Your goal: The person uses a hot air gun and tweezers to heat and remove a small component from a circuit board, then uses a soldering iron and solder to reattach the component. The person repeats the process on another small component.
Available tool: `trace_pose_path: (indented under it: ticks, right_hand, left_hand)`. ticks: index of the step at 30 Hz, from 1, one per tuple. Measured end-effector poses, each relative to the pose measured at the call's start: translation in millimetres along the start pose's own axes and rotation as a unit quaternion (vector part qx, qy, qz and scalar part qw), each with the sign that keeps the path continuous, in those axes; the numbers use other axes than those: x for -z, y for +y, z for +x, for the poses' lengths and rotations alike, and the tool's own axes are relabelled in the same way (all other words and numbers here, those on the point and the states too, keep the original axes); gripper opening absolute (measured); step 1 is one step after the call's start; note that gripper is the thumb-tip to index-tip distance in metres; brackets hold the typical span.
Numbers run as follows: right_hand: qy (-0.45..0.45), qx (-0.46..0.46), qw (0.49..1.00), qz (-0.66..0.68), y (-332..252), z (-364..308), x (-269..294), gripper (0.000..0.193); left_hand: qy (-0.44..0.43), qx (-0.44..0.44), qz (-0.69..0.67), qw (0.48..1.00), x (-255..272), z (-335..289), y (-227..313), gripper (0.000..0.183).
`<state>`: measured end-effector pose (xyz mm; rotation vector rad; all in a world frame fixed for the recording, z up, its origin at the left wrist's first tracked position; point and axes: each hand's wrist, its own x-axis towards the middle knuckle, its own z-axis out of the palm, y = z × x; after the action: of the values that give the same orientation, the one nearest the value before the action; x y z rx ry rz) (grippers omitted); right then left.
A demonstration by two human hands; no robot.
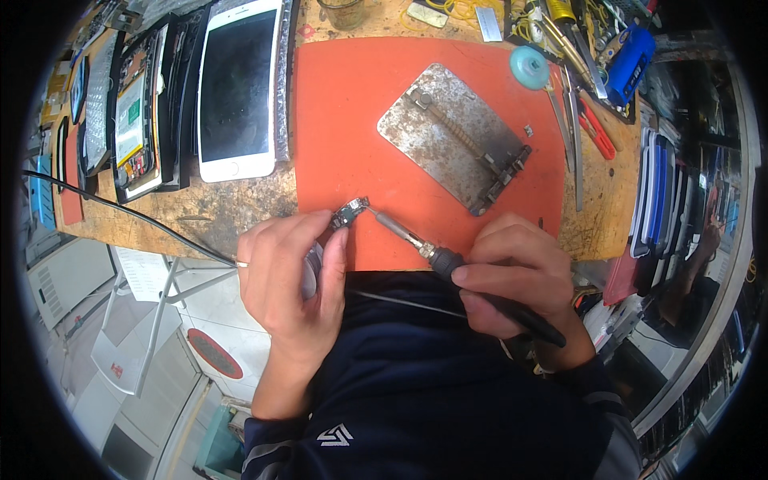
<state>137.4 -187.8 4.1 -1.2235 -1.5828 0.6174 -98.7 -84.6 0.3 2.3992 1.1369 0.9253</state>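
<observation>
My left hand (pixel 288 280) pinches a small circuit board (pixel 349 211) between thumb and forefinger, above the near edge of the orange mat (pixel 344 120). A round greyish disc (pixel 310 276), partly covered by the fingers, sits in the same hand. In my right hand (pixel 520 268) is a soldering iron (pixel 444 261) with a black handle, pointing up and left. Its tip is at the board's right end; whether they touch I cannot tell. A thin metal rod (pixel 408 304) runs out from beneath my right hand, its other end near my left hand.
A stained metal board holder (pixel 440 132) lies on the mat. To the left stand a white phone (pixel 240 88) and opened devices (pixel 136 120). A black cable (pixel 128 210) crosses the left side. Tweezers (pixel 574 136), a red-handled cutter (pixel 594 130) and a blue tool (pixel 630 64) lie right.
</observation>
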Motion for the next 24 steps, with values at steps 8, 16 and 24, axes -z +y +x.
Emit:
trace_pose_path:
  ticks: [8,16,24]
  right_hand:
    - [0.001,0.007,1.000,-0.003,0.4,1.2,-1.0,0.025]
    - [0.002,0.010,1.000,-0.002,0.4,2.4,-1.4,0.025]
    - [0.003,0.012,1.000,-0.002,0.7,1.5,-1.8,0.025]
  left_hand:
    - [0.007,-0.003,0.011,1.000,-1.1,-2.3,0.1,0.031]
    - [-0.008,-0.004,0.021,1.000,-1.7,0.5,2.0,0.035]
    - [-0.009,-0.009,0.026,1.000,-1.7,1.3,2.2,0.036]
